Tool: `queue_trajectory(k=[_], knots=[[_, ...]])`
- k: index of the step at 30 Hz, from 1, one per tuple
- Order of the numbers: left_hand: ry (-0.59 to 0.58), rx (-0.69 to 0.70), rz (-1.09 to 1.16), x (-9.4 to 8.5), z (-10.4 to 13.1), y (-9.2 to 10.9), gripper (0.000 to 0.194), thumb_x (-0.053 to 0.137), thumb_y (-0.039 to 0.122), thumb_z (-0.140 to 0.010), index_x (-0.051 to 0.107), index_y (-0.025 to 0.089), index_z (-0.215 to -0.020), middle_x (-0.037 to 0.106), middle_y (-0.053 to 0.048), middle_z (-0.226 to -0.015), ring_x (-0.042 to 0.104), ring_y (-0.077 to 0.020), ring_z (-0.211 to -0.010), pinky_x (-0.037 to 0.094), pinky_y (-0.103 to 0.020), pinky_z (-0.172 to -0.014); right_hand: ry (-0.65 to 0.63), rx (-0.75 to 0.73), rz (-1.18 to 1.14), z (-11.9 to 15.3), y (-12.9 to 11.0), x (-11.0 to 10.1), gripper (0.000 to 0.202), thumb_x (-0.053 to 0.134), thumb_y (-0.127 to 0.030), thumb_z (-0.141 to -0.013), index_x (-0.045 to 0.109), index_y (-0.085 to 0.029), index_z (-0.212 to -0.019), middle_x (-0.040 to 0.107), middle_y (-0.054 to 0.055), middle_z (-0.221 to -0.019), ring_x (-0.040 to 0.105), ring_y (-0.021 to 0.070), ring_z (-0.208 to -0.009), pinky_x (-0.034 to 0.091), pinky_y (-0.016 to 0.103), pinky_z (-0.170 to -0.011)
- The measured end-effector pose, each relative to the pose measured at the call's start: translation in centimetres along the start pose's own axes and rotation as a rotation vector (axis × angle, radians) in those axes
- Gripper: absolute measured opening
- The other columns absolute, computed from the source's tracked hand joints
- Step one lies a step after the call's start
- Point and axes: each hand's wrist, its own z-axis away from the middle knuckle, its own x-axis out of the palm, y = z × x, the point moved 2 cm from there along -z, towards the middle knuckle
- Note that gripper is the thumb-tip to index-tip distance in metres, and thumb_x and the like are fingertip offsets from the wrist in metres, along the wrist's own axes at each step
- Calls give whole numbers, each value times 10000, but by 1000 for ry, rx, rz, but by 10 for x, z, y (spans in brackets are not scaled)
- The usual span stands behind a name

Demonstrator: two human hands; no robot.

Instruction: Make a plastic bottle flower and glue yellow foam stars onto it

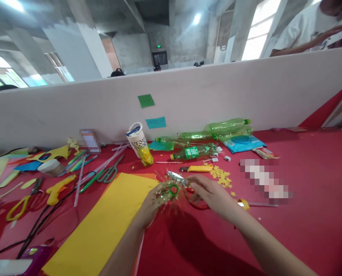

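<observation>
A clear green bottle top [174, 189], its lower part cut into thin strips that spread outward, is held in my left hand [158, 197], the ring of its neck facing up. My right hand [204, 191] grips red-handled scissors [198, 205]; their metal blades [176, 177] point left, over the far edge of the bottle piece. Both hands are close together above the red table [311, 214]. A yellow sheet [101, 226] lies under and beside my left forearm. Just beyond my right hand are a yellow cutter [198, 168] and small yellow stars [221, 175].
Green bottles [192, 152] lie along the white partition [188, 99], near a blue packet [244, 143]. A white cup [137, 140] stands left of them. At the left are a yellow glue gun [58, 189], cables and more scissors [111, 173]. A person [306, 28] is beyond the partition.
</observation>
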Motion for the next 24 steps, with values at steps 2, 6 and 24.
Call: queue_trajectory(k=[2,6,24], knots=[[-6,-27,13,-2,1,3,405,668,251,-759,614,213,-1160,640,-100,-1181,604,-249,-1029,442,-370,-906,3,23,-44,-3,4,3,184,430,-306,-899,559,-218,-996,634,8,-800,657,148,-640,521,283,-629],[17,-130,78,-9,7,1,389,693,245,-736,629,210,-1118,672,-90,-1106,631,-222,-960,452,-353,-884,16,37,-111,-10,14,9,149,440,-278,-863,551,-198,-922,624,16,-834,664,142,-630,538,295,-635],[208,17,266,-1,16,18,436,766,140,-587,680,224,-1005,695,-46,-996,609,-163,-894,448,-229,-745,25,-60,-187,12,-14,32,191,544,-330,-782,566,-195,-915,638,24,-855,689,164,-728,549,299,-678]])
